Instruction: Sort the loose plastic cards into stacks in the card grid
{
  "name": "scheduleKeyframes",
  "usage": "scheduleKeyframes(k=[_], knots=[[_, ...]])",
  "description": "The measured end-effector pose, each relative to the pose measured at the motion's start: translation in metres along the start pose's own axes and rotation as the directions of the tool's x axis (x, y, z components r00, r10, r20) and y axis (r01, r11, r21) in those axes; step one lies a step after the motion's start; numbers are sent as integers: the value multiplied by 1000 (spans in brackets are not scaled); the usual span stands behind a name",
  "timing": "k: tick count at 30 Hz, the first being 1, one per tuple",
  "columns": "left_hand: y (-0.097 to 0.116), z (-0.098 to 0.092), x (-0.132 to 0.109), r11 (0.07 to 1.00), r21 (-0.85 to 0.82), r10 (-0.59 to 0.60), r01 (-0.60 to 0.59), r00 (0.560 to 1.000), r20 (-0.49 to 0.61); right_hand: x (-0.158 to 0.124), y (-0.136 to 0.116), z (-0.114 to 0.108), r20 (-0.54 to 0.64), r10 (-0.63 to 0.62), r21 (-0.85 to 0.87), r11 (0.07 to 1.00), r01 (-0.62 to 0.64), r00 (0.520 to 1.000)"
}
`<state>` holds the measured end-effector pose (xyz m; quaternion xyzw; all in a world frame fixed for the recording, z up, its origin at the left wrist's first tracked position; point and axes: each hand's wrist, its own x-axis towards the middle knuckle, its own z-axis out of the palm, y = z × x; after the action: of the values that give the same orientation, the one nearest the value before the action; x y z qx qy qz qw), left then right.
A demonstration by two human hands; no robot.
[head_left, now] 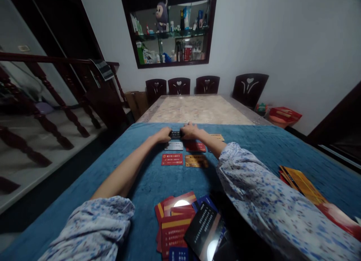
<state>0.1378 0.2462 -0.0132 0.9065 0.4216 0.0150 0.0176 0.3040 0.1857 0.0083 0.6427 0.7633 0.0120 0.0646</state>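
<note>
A black card with pale print lies at the far part of the blue cloth. My left hand has its fingers closed at the card's left end. At its right end are the fingers of my right hand, partly hidden behind the hand itself. Just nearer to me lie a silver card and a red card. Below those, a red card with white print sits beside a gold card. Another gold card shows partly behind my right forearm.
Close to me is a loose pile of red cards, with a black printed card on it. More yellow cards lie at the right. The blue cloth covers the near part of the table. Chairs stand behind.
</note>
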Motion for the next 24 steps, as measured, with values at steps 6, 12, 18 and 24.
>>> scheduleKeyframes(k=[6,12,18,24], knots=[[-5,0,6,1000,-17,-12,13,999,43,8,-1,4,17,-17,-6,1000,17,1000],[-3,1,9,1000,-15,-24,25,997,70,7,-1,3,14,-34,-5,999,34,999],[-2,2,11,999,-3,-50,50,996,76,8,-2,0,40,-20,-7,1000,21,999],[-4,5,5,997,-7,-77,77,996,48,10,-1,1,31,-22,-22,999,23,999]])
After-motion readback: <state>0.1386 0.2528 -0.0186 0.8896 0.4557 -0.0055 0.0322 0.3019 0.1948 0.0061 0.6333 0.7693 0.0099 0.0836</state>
